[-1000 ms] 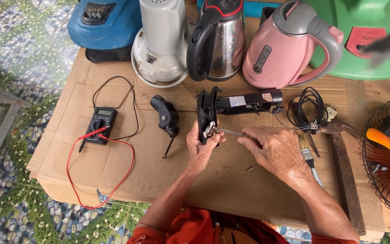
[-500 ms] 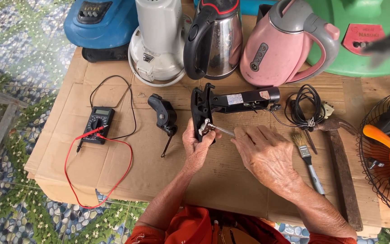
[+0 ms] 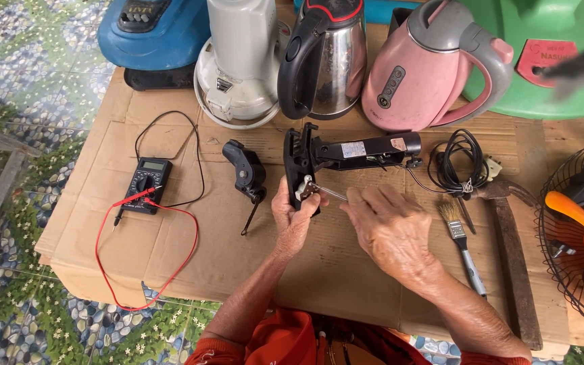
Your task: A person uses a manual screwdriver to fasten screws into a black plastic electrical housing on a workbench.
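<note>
Left hand [image 3: 293, 217] grips the black fan part [image 3: 303, 169] mid-tabletop; right hand [image 3: 388, 226] holds a screwdriver [image 3: 329, 193]. Keep the tip seated squarely, I'd say.

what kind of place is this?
Likely an informal small-appliance repair bench: a cardboard-covered table holds a multimeter, a pink kettle and a steel kettle, while the left hand steadies a black appliance part.
</note>
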